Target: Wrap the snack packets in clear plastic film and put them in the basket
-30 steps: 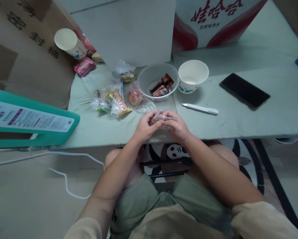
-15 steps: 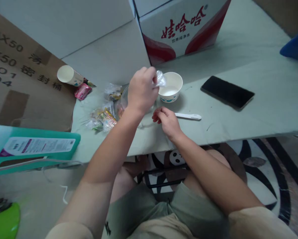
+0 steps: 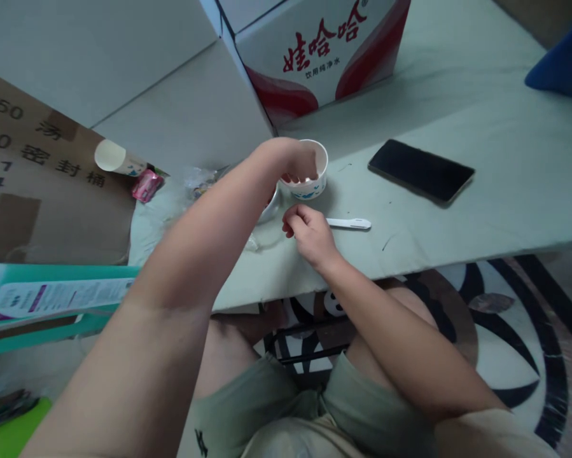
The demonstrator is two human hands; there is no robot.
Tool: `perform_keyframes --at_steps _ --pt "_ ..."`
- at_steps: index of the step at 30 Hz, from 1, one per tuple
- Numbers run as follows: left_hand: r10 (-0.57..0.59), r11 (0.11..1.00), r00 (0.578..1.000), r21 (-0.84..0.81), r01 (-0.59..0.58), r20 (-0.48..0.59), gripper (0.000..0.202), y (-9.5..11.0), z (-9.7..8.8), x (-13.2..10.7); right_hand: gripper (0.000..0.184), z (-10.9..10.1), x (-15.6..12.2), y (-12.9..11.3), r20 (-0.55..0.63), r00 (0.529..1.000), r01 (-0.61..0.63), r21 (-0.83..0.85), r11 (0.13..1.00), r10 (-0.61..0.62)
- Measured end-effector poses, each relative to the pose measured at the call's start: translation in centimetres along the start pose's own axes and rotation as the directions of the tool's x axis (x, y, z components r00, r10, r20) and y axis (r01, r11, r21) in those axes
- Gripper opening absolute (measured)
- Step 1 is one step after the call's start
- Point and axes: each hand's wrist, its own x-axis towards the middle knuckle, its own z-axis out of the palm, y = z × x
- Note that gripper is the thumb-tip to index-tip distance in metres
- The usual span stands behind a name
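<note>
My left hand [image 3: 301, 160] reaches down into a white paper bowl [image 3: 312, 189] with a blue-green print. Its fingers are bent, and their tips are hidden inside the bowl, so I cannot make out what they hold. My right hand [image 3: 309, 234] is just in front of the bowl, thumb and fingers curled together. Anything in that pinch is too small to tell. Beside it, a white plastic utensil [image 3: 350, 223] lies on the table, one end behind the hand. A second bowl [image 3: 269, 210] with something reddish is mostly covered by my left forearm.
A black phone [image 3: 422, 170] lies on the cloth-covered table [image 3: 438, 232] to the right. Wrapped snacks [image 3: 200, 180], a pink packet [image 3: 147, 186] and a tipped paper cup [image 3: 116, 158] are at left. Boxes [image 3: 321, 60] stand behind. A green jug [image 3: 56, 299] is at the left edge.
My left hand, which held crumpled clear plastic above the bowl's edge, has moved down into the bowl. That plastic no longer shows. My right hand stays nearly in place; the view has shifted slightly.
</note>
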Motion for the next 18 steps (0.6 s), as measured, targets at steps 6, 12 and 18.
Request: perform_keyframes --at_steps 6,12,18 --pt "0.198 0.954 0.854 -0.105 -0.28 -0.481 0.011 1.5 -4.4 -13.0 0.02 0.0 -0.5 0.2 0.032 1.0 0.002 -0.046 0.999 -0.001" --pt "-0.164 0.965 0.558 -0.249 -0.079 -0.814 0.014 -11.8 -2.5 -21.7 0.014 1.6 -1.4 1.6 0.073 0.997 0.046 -0.187 0.981 -0.033" --pt "0.003 0.987 0.735 0.119 0.106 -0.678 0.038 -18.7 -0.9 -23.1 0.017 4.1 -1.7 3.4 0.169 0.985 0.095 -0.435 0.895 -0.022"
